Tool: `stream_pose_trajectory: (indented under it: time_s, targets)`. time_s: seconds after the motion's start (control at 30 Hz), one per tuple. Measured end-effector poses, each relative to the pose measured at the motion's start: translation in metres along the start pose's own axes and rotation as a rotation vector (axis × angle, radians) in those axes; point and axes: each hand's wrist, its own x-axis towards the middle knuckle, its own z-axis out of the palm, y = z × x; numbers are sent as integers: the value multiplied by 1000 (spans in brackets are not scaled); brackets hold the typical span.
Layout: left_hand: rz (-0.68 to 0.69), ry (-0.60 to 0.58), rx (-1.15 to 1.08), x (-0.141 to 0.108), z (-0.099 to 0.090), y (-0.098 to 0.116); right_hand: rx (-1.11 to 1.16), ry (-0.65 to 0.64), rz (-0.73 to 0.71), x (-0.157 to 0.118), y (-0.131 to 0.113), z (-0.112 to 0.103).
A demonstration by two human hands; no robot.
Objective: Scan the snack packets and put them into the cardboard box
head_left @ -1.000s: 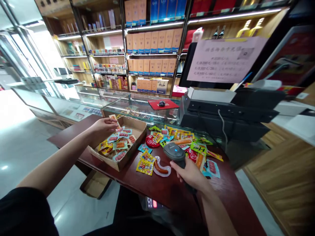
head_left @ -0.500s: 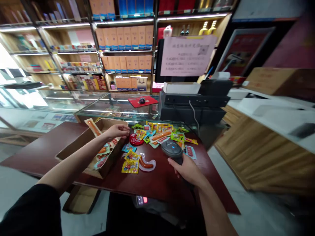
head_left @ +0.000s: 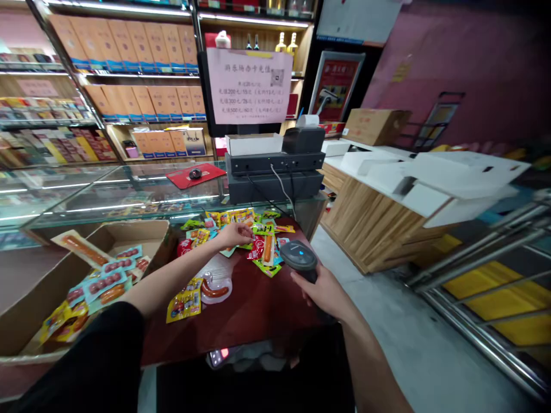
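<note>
My right hand (head_left: 322,289) is wrapped round the grip of a dark handheld barcode scanner (head_left: 298,256), which shows a blue light on top. It is held over the right part of the dark red table (head_left: 253,310). My left hand (head_left: 236,234) is over a pile of snack packets, its fingers curled beside a green packet (head_left: 263,228); what they hold, if anything, is hidden. A packaged sausage (head_left: 267,250) lies upright in view among red and green packets. Nearer me are a curved sausage in clear wrap (head_left: 215,289) and yellow packets (head_left: 184,303).
At the left stands an open cardboard box (head_left: 129,230) with sausages and packets inside. Behind the table are a glass counter (head_left: 107,198), a mouse (head_left: 195,173) on a red pad, and a black cash drawer (head_left: 275,186). Metal rails (head_left: 482,310) stand at the right.
The view has turned right. My left hand has moved from beside the box to the packet pile, where the straight sausage packet now lies turned. My right hand still holds the scanner.
</note>
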Motion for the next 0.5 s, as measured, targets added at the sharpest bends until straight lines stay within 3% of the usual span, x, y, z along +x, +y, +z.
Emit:
stream_pose_trajectory:
  time_s: [0.2,0.4,0.5]
  targets:
    - [219,133,505,33,32,13,40,21,-13,-8,1,-10]
    - [246,97,767,55,57,38,38,80,53,-17,5,-22]
    - [187,62,851,66,66,44,22,97,90,-22,12,-27]
